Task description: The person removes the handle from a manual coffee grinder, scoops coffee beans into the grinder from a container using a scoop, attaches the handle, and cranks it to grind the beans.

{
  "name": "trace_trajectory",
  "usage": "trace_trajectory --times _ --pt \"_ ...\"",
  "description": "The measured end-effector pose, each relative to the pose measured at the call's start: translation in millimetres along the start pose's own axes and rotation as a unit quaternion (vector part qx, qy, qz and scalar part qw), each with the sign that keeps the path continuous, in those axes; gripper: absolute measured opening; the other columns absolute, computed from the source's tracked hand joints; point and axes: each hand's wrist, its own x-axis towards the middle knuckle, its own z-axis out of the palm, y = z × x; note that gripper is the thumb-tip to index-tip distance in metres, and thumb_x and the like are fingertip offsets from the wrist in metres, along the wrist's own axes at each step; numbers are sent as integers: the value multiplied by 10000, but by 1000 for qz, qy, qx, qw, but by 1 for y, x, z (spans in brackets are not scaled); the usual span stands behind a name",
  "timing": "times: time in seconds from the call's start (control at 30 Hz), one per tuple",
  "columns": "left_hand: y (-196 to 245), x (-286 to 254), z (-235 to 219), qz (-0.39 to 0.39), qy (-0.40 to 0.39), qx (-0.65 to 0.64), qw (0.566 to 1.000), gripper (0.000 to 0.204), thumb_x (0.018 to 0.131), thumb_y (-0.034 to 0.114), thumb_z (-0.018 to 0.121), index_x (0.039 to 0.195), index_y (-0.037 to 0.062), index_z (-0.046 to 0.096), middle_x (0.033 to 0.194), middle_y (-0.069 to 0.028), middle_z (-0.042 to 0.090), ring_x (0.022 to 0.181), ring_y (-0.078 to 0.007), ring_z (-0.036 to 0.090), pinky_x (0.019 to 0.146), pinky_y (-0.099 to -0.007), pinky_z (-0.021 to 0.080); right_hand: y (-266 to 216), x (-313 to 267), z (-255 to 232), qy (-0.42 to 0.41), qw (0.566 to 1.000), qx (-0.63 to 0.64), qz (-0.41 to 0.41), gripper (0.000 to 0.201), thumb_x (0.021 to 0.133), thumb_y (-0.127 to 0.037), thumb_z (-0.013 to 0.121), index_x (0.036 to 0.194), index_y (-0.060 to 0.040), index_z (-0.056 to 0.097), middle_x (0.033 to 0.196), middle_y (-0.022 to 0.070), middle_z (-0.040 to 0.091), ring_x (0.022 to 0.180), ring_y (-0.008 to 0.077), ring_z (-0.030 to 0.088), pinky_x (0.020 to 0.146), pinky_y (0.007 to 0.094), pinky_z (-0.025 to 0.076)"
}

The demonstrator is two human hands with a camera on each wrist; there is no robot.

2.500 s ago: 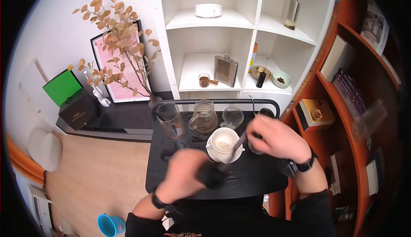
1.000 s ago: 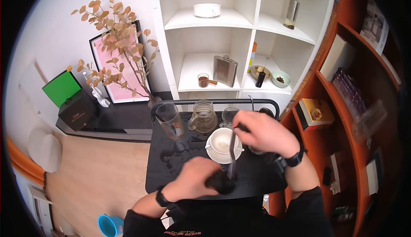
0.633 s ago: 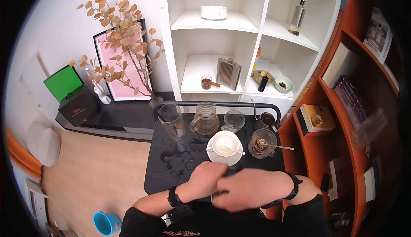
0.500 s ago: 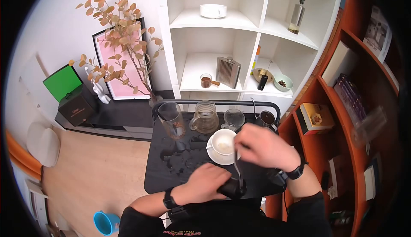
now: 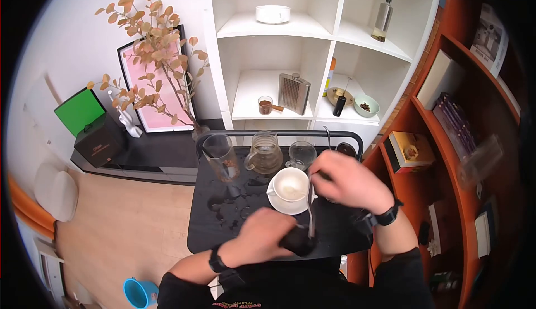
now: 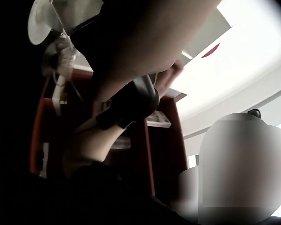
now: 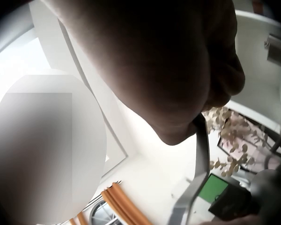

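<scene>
In the head view, my left hand (image 5: 261, 235) grips a black cylinder (image 5: 298, 241), apparently a hand grinder, low over the front of the black table. A long metal crank (image 5: 311, 214) rises from its end, and my right hand (image 5: 352, 181) pinches the crank's far end. The right wrist view shows the crank (image 7: 203, 157) coming out from under my right hand (image 7: 178, 61). Just behind the crank, a white cup (image 5: 291, 184) with pale residue sits on a saucer (image 5: 283, 205). The cylinder's top is blurred.
Along the black table's (image 5: 212, 231) back stand a tall glass (image 5: 221, 158), a ribbed glass jug (image 5: 264, 153) and a smaller glass vessel (image 5: 302, 153). Water is spilled at the left. A white shelf (image 5: 273, 29) stands behind, a red-brown bookcase (image 5: 410, 108) at the right.
The crank and my right hand have swung round, passing low over my left hand and back up beside the cup. My left hand keeps its grip, and the head view has shifted slightly.
</scene>
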Motion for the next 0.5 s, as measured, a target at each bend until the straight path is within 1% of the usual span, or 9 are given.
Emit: trace_trajectory --times 0.07,0.13,0.23,0.27,0.33,0.37,0.4,0.47,0.5 --pt "-2 4 -35 -96 80 49 991 606 556 160 910 1094 65 649 1008 -126 681 935 -364 653 854 -459 512 16 -15 -7 -29 999 -8 33 112 868 -99 670 959 -55 622 881 135 612 854 358 637 755 422 537" --pt "-29 1 -41 -276 214 -30 937 600 575 145 892 1106 29 636 986 -150 674 902 -387 652 825 -461 532 7 -31 11 -146 989 10 -34 110 889 -143 659 969 -78 622 928 122 608 860 349 641 754 433 543" --pt "-32 20 -21 -211 173 112 955 583 611 212 885 1106 35 632 894 -156 659 854 -390 644 757 -460 531 -46 -28 22 -341 931 61 -113 137 929 -245 635 1023 -158 583 951 97 558 750 333 660 633 433 546" --pt "-25 23 -12 -182 84 110 973 596 625 225 880 1130 41 621 898 -156 659 856 -371 651 758 -449 533 -55 -26 23 -321 928 113 -151 127 933 -244 634 1006 -152 586 962 97 559 715 349 650 611 439 540" --pt "-6 11 10 -122 31 75 989 596 621 240 885 1123 55 622 917 -135 665 882 -350 657 788 -439 524 -56 -11 22 -290 948 68 -116 146 938 -239 625 1012 -117 594 923 110 564 735 351 646 622 428 539" --pt "3 4 19 -59 -16 38 997 596 617 255 890 1116 68 624 935 -114 670 908 -329 664 818 -430 516 -41 -6 24 -176 982 59 -43 125 923 -181 635 994 -83 604 871 130 569 776 342 645 641 425 537" --pt "4 2 23 6 -65 2 998 595 613 270 895 1109 82 626 953 -93 676 935 -309 670 848 -420 507 -25 0 13 -51 992 59 -95 100 902 -119 649 971 -61 605 843 145 575 817 338 639 677 417 532" --pt "2 -2 -4 -36 -13 22 999 580 591 223 907 1091 93 645 1005 -98 690 994 -327 663 899 -421 514 10 -2 5 19 1000 11 -21 99 883 -80 641 972 -53 605 877 141 593 812 364 617 720 418 527" --pt "2 -1 -22 -74 39 22 996 569 605 192 898 1099 77 640 1007 -100 693 981 -331 666 894 -423 525 15 -11 -3 -24 1000 3 2 102 888 -99 639 973 -59 601 885 140 591 813 364 619 725 422 530"
